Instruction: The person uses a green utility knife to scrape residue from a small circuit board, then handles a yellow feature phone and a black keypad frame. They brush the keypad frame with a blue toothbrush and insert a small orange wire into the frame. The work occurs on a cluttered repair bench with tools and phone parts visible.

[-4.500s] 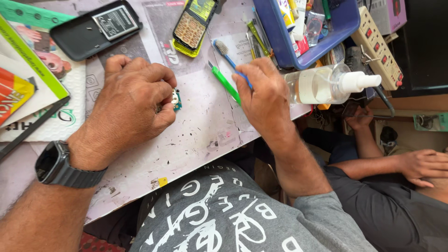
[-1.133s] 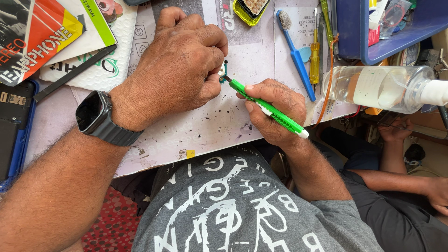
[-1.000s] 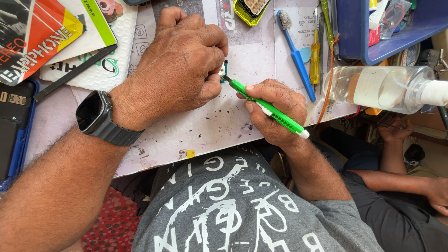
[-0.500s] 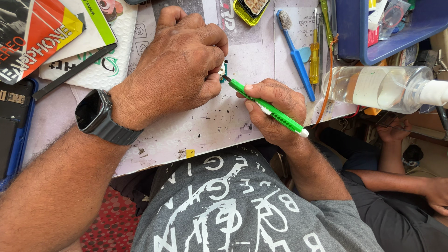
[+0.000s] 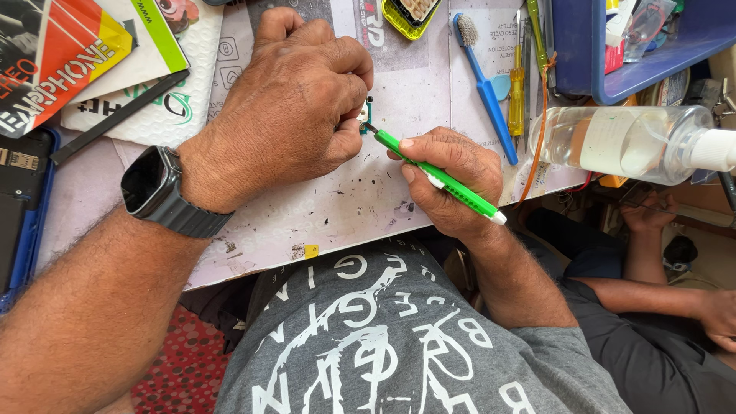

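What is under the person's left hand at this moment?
The left hand pins a small greenish part against the speckled white work mat. Only the part's edge shows at the fingertips, where the green tool in the right hand meets it; the rest is covered.

Your green screwdriver (image 5: 441, 176) looks like smooth glossy plastic, the work mat (image 5: 360, 199) under it matt and scuffed, the bottle (image 5: 621, 142) clear plastic, your watch strap (image 5: 188, 218) matt rubber.

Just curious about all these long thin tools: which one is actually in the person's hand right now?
The green tool, gripped in the right hand. The blue brush and yellow screwdriver lie untouched on the table.
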